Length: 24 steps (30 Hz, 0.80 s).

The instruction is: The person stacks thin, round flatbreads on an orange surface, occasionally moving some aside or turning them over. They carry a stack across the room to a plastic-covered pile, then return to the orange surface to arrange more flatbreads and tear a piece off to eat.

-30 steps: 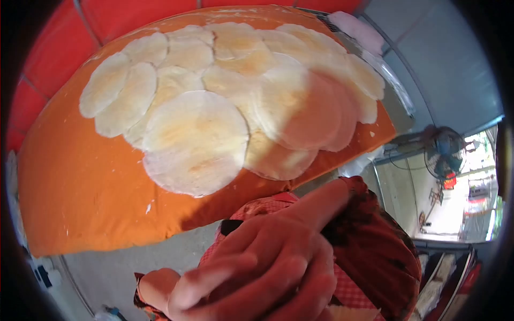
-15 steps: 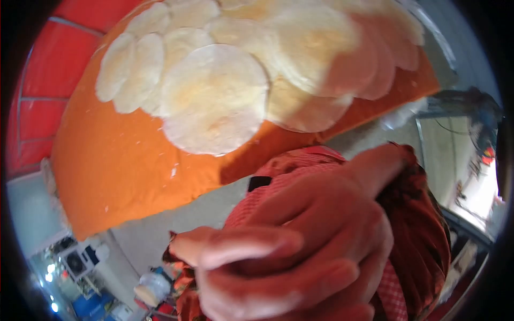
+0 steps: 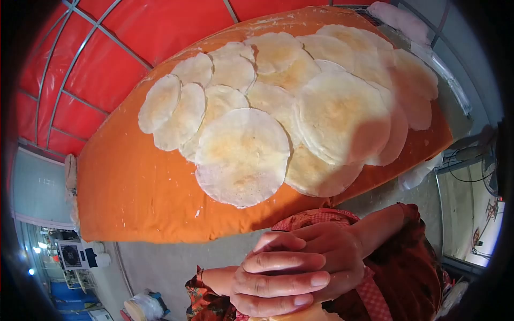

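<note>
My left hand (image 3: 278,281) and my right hand (image 3: 337,247) are clasped together in front of my body, low in the head view. The fingers of my left hand lie closed across the back of my right hand, whose own fingers are mostly hidden underneath. A pale tan edge (image 3: 302,314) shows just below the hands at the bottom of the picture. Beyond them, thin round flatbreads (image 3: 243,158) lie overlapping on an orange cloth (image 3: 128,198). A thicker-looking pile of flatbreads (image 3: 342,115) sits right of the middle, partly in shadow.
Red sheeting (image 3: 123,32) on a metal frame rises behind the cloth-covered surface. Grey floor (image 3: 176,267) runs along its near edge. A clear plastic-wrapped container (image 3: 145,305) stands at the lower left, with shop equipment (image 3: 75,257) beyond. A pink bundle (image 3: 399,20) lies at the far right corner.
The view has lifted, so the whole spread of flatbreads now shows. My hands look smaller and lower, with the left fingers pressed closer over the right hand. The flatbreads keep their arrangement.
</note>
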Available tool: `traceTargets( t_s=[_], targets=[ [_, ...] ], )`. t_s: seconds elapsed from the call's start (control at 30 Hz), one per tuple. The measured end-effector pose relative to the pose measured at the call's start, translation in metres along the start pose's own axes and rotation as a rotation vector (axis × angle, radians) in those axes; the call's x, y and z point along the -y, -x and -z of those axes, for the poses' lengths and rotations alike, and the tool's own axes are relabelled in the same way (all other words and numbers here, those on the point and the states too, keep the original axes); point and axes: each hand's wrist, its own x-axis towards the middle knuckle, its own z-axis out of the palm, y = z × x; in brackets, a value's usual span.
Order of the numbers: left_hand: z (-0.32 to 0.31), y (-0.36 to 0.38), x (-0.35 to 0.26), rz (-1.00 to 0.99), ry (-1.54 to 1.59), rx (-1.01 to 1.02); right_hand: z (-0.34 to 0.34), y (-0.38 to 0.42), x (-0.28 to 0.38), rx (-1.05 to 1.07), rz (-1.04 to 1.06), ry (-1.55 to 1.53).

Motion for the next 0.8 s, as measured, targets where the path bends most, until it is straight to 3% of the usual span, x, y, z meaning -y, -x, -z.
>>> traceTargets(
  t_s=[0.1, 0.17, 0.3, 0.37, 0.4, 0.43, 0.47, 0.5, 0.57, 0.8],
  targets=[
    [-0.029, 0.008, -0.001, -0.117, -0.055, -0.228, 0.004, 0.0, -0.007, 0.02, -0.005, -0.116],
    [-0.033, -0.014, 0.009, -0.154, 0.055, 0.124, -0.019, -0.004, 0.006, -0.057, -0.042, 0.046],
    [-0.023, -0.011, -0.014, 0.107, 0.057, 0.239, -0.033, -0.011, 0.022, 0.078, -0.046, 0.586],
    [-0.016, -0.018, -0.018, 0.223, 0.08, 0.41, -0.038, -0.013, 0.027, 0.183, -0.009, 0.874],
    [-0.002, -0.034, -0.022, 0.303, 0.091, 0.59, -0.042, -0.014, 0.031, 0.24, 0.023, 1.025],
    [0.005, -0.043, -0.023, 0.372, 0.108, 0.773, -0.046, -0.017, 0.035, 0.3, 0.068, 1.21],
    [-0.002, -0.032, -0.025, 0.313, 0.151, 0.669, -0.051, -0.019, 0.039, 0.354, 0.126, 1.405],
    [0.013, -0.047, -0.016, 0.316, 0.322, 0.94, -0.056, -0.022, 0.042, 0.422, 0.218, 1.61],
    [0.014, -0.054, -0.022, 0.421, 0.366, 1.08, -0.064, -0.023, 0.042, 0.546, 0.416, 1.98],
    [0.007, -0.034, -0.021, 0.472, 0.367, 1.145, -0.103, -0.029, 0.049, 0.797, 0.974, 2.433]
  ],
)
